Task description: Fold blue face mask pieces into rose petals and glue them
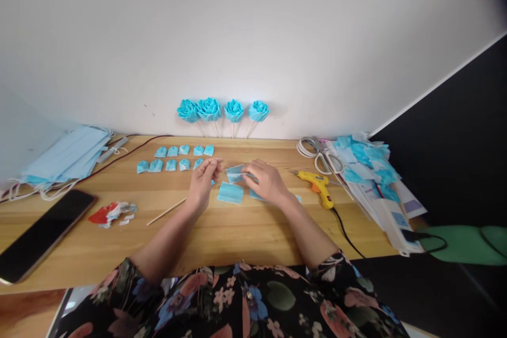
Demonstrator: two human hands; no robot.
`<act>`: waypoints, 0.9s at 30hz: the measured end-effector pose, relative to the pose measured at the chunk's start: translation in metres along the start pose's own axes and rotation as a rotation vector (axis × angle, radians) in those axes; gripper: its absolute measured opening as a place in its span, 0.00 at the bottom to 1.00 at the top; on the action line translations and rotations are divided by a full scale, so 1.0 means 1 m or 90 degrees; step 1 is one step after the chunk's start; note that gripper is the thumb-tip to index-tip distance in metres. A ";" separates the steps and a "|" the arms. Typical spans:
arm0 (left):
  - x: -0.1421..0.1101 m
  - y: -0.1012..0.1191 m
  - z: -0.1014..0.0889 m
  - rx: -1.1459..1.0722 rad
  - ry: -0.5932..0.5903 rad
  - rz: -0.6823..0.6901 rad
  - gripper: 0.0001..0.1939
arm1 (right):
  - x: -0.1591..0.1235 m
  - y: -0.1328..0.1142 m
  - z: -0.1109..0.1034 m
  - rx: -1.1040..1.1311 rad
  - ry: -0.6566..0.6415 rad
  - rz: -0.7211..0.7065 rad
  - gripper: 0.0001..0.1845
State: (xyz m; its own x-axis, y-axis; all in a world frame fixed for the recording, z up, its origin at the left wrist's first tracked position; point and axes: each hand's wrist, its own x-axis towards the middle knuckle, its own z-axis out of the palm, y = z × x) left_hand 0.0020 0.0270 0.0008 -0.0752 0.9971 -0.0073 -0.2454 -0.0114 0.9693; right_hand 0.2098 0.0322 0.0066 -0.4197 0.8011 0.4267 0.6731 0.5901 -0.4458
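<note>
My left hand [204, 182] is closed in a pinch above the table's middle; whatever lies between its fingertips is too small to make out. Close by on the right, my right hand [266, 182] has its fingers bent together at the edge of a blue fabric piece [234, 175]. Nearer to me lies a flat blue rectangle [230, 193], and more blue fabric is partly hidden under my right hand. Folded blue petals [171, 165] form two rows left of my left hand. A thin wooden stick [166, 212] rests beside my left wrist.
Several blue fabric roses [208, 110] on sticks lean against the wall. At right are a yellow glue gun [317, 185], scissors [322, 156], blue scraps [368, 161] and a power strip [398, 224]. At left are stacked face masks [67, 156], a phone [43, 232] and a red-and-white crumpled wrapper [109, 214].
</note>
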 end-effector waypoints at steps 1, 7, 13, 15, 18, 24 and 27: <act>0.000 -0.001 0.000 -0.006 0.004 -0.001 0.16 | 0.000 0.002 0.000 0.008 0.013 -0.011 0.08; -0.001 0.000 0.000 -0.016 0.009 -0.002 0.15 | 0.000 0.024 -0.001 -0.050 0.284 0.280 0.07; 0.000 -0.001 0.000 -0.039 0.004 -0.005 0.16 | -0.001 0.005 0.008 -0.009 0.144 -0.039 0.08; 0.000 -0.001 0.000 -0.040 0.011 0.000 0.15 | -0.001 0.012 0.005 -0.003 0.218 0.049 0.07; 0.000 0.000 0.001 -0.036 0.011 0.001 0.15 | -0.001 0.026 0.001 0.018 0.341 0.283 0.08; 0.000 -0.002 0.001 -0.038 0.000 -0.013 0.15 | -0.001 0.008 0.009 0.056 0.180 0.135 0.06; 0.001 -0.002 0.001 -0.042 0.007 -0.006 0.15 | -0.001 0.008 0.007 0.111 0.234 0.206 0.07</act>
State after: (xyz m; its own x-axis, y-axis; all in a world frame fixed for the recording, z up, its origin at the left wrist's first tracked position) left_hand 0.0032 0.0278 -0.0007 -0.0836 0.9963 -0.0187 -0.3094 -0.0081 0.9509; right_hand 0.2108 0.0368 -0.0026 0.0555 0.8760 0.4792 0.6086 0.3508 -0.7118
